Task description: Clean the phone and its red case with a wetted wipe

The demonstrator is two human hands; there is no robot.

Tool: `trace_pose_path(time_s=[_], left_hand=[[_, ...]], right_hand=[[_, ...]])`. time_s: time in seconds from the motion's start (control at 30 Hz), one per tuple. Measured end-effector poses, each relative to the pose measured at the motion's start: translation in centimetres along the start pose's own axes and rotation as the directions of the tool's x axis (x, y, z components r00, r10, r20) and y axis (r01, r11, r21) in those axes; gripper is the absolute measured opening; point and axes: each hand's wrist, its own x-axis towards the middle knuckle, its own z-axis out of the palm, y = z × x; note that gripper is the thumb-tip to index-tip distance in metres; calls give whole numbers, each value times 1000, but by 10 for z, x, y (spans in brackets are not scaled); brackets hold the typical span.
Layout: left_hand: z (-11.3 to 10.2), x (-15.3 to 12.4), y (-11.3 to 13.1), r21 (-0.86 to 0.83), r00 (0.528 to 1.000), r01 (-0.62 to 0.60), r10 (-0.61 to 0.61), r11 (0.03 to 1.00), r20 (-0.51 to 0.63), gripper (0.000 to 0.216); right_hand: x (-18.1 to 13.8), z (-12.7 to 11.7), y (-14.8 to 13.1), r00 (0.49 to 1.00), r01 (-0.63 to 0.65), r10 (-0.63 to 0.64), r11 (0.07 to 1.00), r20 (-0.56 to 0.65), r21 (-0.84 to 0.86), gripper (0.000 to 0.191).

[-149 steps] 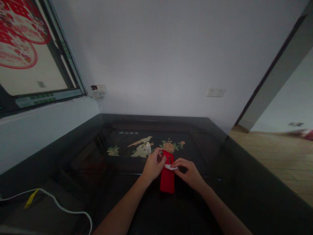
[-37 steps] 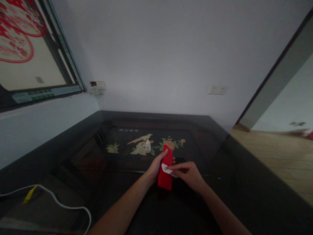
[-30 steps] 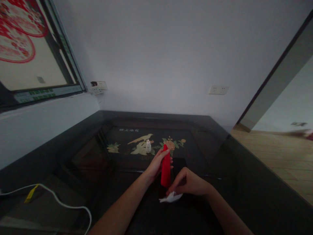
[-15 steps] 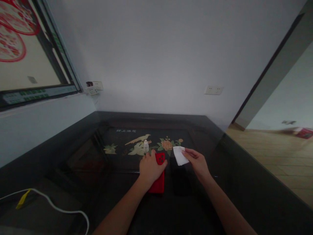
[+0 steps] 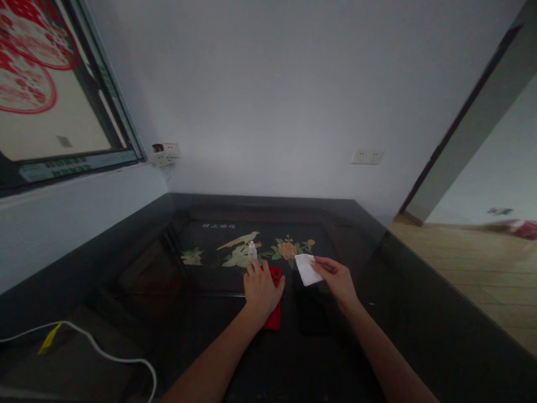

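Observation:
My left hand (image 5: 260, 291) lies flat on a red phone case (image 5: 274, 320) that rests on the dark glass table (image 5: 419, 330). The fingers are spread and reach toward a small white dropper bottle (image 5: 252, 251) standing just beyond them. A little to the right, my right hand (image 5: 338, 280) pinches a small white wipe (image 5: 306, 269) between thumb and fingers and holds it above the table. A black phone (image 5: 309, 313) lies on the table below that hand, beside the red case.
A bird-and-flower inlay (image 5: 251, 252) shows under the glass. A white cable with a yellow tag (image 5: 96, 350) runs across the near left corner. Wall sockets (image 5: 165, 154) sit at the back left and a window at the left. An open doorway to a wooden floor lies right.
The red case was held upright while my right hand wiped it. The case now lies flat under my left hand, and my right hand has lifted the wipe to the right.

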Motion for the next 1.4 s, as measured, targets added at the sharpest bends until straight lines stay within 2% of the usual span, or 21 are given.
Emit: trace_pose_path(time_s=[0.1,0.37,0.57,0.7,0.77,0.87,1.0,1.2,1.4], left_hand=[[0,0,0,9,1000,-9,9,1000,-1,56],[-6,-3,-2,-20,1000,-24,24,1000,11,69],[-23,-4,5,-171,996,-85,77,982,-53,65],[-33,-7,16,-389,977,-125,182,913,113,62],[-37,-9,24,-379,964,-115,196,918,182,63],[-40,-12,38,-273,948,-116,188,955,257,71],[-30,-10,56,-253,933,-130,205,959,295,75],[-2,-2,74,-241,957,-38,105,970,270,91],[16,1,86,-384,965,22,81,923,251,90]], right_hand=[[1,-1,0,1000,9,-8,1000,-16,13,42],[5,-8,0,992,80,-77,996,-97,30,46],[9,-13,-1,975,151,-149,989,-163,1,45],[12,-15,4,969,201,-199,980,-147,1,43],[13,-15,5,966,214,-213,977,-145,-7,43],[15,-16,8,960,229,-228,973,-163,-10,42],[19,-18,10,956,237,-235,971,-177,-9,42],[24,-29,9,948,240,-238,971,-211,-18,41],[25,-34,5,941,213,-221,975,-255,-58,44]])
